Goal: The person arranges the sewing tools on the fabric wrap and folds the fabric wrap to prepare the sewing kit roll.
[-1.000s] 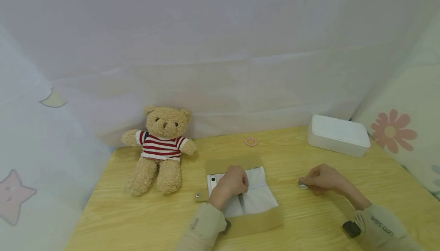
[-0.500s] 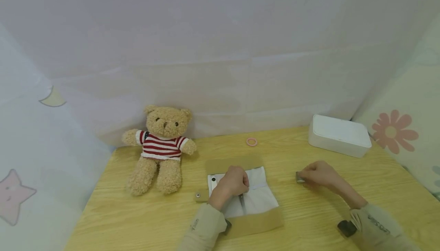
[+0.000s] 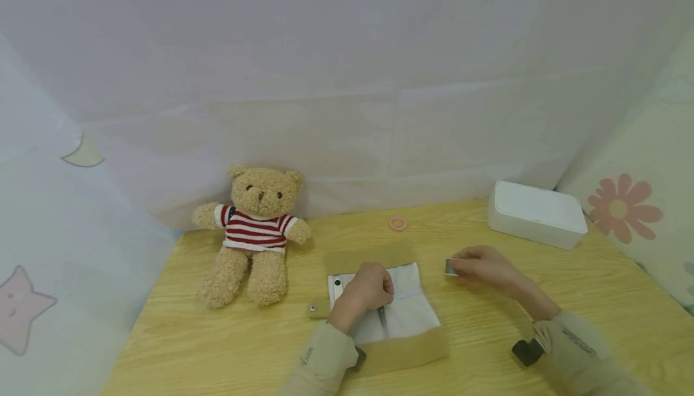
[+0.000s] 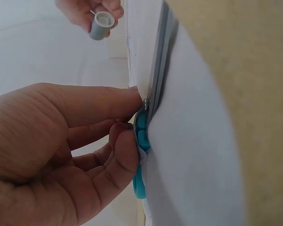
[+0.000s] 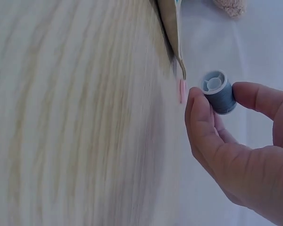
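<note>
A fabric case (image 3: pixel 403 348) lies unfolded on the table, showing its white lining (image 3: pixel 409 305) and a snap tab at its left. My left hand (image 3: pixel 368 290) is over the lining. In the left wrist view, its thumb and fingers pinch teal-handled scissors (image 4: pixel 141 139) by the handles, where a narrow band crosses them; the grey blades lie along the white cloth. To the right of the case, my right hand (image 3: pixel 485 268) holds a small grey-blue spool of thread (image 5: pixel 220 96) between thumb and fingers, raised above the table. The left fingertips are hidden in the head view.
A teddy bear (image 3: pixel 257 236) in a striped shirt sits at the back left. Behind the case lies a pink ring (image 3: pixel 397 223). A white box (image 3: pixel 537 212) stands at the back right, close to the wall cloth.
My right hand has moved left and slightly away from me with the spool, nearer the case, and the spool has turned. My left hand has stayed in place on the case.
</note>
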Available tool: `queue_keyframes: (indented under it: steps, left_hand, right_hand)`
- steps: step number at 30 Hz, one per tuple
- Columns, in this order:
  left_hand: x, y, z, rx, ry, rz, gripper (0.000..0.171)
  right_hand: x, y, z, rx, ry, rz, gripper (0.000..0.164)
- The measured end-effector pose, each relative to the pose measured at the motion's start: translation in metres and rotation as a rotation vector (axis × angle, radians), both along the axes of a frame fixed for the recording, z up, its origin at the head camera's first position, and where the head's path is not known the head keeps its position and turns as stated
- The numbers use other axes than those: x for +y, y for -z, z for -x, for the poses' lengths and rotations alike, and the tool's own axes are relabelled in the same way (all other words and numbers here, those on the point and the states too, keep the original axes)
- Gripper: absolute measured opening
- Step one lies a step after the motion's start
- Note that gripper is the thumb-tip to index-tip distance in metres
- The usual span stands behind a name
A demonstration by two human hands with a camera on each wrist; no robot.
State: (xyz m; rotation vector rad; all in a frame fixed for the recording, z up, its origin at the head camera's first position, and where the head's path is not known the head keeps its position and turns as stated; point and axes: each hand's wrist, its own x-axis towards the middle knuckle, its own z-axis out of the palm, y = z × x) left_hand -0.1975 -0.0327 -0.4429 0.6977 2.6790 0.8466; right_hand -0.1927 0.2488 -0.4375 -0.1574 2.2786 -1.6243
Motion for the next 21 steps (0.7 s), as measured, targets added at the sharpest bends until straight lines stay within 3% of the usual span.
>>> queue_keyframes:
  steps: [7,21]
  left_hand:
    - [-0.001,0.001,0.001,0.02,0.009,0.002,0.02]
    - [-0.002,0.0,0.002,0.043,0.03,0.002,0.018]
  right_hand:
    - [-0.016,0.001,0.007,0.036,-0.068,0.025,0.04]
    - [-0.062,0.002,0.014,0.044,-0.083,0.039,0.033]
